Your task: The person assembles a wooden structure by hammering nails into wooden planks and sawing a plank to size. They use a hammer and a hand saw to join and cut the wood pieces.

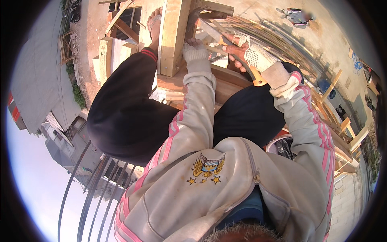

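My right hand (238, 51), in a cut-off knitted glove, grips the black-and-yellow handle of a hammer (254, 76). The hammer slants up to the left, and its dark head is beside an upright timber beam (171, 38). Against the right side of that beam is my left hand (193, 42), also in a knitted glove. Its fingers are curled, and whatever they hold is hidden. Below both hands a horizontal timber (229, 76) runs between my bent legs. My bare left foot (154, 22) rests on wood left of the beam.
Long poles and boards (266, 34) lie stacked beyond my right hand. Wooden framing (117, 44) stands at the left. A white bucket (280, 146) with dark contents sits by my right leg. Bare steel bars (86, 189) rise at lower left. Another person (297, 17) is on the ground far below.
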Available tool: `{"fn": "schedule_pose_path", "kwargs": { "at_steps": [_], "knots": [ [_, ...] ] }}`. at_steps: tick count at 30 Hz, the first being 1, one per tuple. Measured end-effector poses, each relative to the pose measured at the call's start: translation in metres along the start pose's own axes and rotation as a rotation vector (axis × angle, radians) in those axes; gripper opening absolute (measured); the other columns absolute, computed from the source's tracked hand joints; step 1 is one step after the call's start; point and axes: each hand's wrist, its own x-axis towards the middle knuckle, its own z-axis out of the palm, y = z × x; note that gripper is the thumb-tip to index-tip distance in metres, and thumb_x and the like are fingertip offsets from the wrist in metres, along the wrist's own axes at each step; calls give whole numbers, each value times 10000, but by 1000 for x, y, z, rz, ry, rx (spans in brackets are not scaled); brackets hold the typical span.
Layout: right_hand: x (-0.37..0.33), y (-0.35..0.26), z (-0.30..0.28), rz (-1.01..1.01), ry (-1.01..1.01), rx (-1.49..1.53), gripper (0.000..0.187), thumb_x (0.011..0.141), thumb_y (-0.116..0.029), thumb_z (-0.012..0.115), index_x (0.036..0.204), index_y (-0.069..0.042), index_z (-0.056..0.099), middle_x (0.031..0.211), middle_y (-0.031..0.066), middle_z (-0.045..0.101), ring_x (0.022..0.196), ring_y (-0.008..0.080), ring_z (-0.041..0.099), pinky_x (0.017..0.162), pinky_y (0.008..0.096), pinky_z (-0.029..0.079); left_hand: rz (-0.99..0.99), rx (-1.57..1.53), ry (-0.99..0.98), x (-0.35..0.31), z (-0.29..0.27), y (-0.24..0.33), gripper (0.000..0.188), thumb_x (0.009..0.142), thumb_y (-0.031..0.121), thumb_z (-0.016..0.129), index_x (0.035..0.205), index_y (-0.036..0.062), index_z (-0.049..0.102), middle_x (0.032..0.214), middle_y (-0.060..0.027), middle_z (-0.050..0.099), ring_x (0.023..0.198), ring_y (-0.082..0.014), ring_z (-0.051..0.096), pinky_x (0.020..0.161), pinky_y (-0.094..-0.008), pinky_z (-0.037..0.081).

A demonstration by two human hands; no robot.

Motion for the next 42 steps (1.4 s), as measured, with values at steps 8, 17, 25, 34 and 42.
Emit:
{"fn": "schedule_pose_path", "kwargs": {
  "at_steps": [8,17,25,34,42],
  "knots": [
    [13,23,-40,-327,38,585,398,987,-230,687,1332,-128,517,912,22,580,668,133,587,514,278,512,620,1180,-524,-177,76,86,294,999,237,669,1161,-9,672,859,-76,672,789,-153,653,717,-274,531],
    [22,31,-11,-60,-185,124,758,987,-250,666,1633,-237,269,834,3,548,561,79,548,439,268,482,1034,2344,-227,-146,29,138,788,728,514,887,1221,-34,607,1128,-259,687,1065,-425,682,917,-484,538],
    [26,-24,-111,-298,75,450,677,999,-364,659,1588,-205,366,993,75,585,627,163,593,483,279,521,1058,2334,-171,-141,23,134,696,686,403,895,1156,-9,589,1079,-243,680,1026,-423,681,888,-481,561],
    [22,24,-17,-54,-258,46,709,1025,-286,666,1626,-183,305,815,12,556,520,77,521,417,245,461,1142,2280,-212,-133,16,136,673,682,415,892,1124,2,597,1034,-220,680,990,-415,683,867,-498,555],
    [23,-32,-114,-307,165,474,430,1010,-320,669,1368,-143,508,727,-16,540,503,70,519,411,234,444,1127,2256,-211,-139,23,131,659,676,404,893,1122,14,604,1054,-207,685,992,-404,687,875,-491,559]
  ]
}}
